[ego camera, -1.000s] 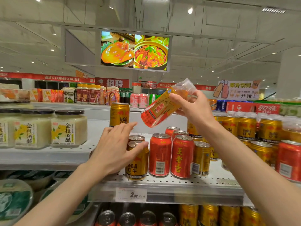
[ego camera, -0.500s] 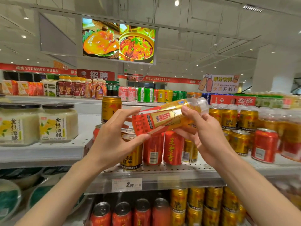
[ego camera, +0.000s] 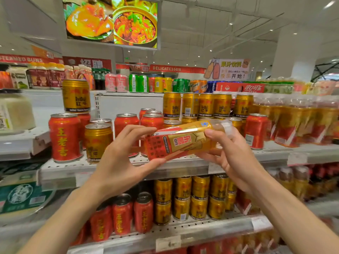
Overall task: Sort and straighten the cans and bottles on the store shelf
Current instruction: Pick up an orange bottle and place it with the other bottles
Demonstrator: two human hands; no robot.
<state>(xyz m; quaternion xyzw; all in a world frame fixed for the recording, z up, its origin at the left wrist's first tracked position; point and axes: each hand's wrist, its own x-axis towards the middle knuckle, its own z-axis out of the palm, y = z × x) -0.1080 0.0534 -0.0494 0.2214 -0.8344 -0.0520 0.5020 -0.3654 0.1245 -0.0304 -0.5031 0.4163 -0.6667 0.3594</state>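
A bottle (ego camera: 185, 142) of golden drink with a red and gold label is held in front of the middle shelf (ego camera: 183, 165), lying nearly on its side with its long axis running left to right; the base points left and slightly down, the clear cap end right and slightly up. The left hand (ego camera: 119, 162) is closed round the base end, its fingers (ego camera: 135, 131) curled over the top and the thumb pressed underneath. The right hand (ego camera: 233, 158) is pinched on the neck end, thumb on the near side and fingers behind and below. Neither hand is clearly the nearer; the bottle is shared between them. It is judged that the bottle must be turned upright, cap up, before it can be stood anywhere, and that its place is to the right, where a row of like bottles (ego camera: 297, 121) is seen, somewhat blurred. On the shelf behind the hands, red cans (ego camera: 64, 137) and gold cans (ego camera: 98, 140) are mixed together, and one gold can (ego camera: 76, 96) is stacked on top of others at the left. A further row of gold cans (ego camera: 205, 104) is stacked higher at the back. Whether any gap is free among the bottles cannot be told.
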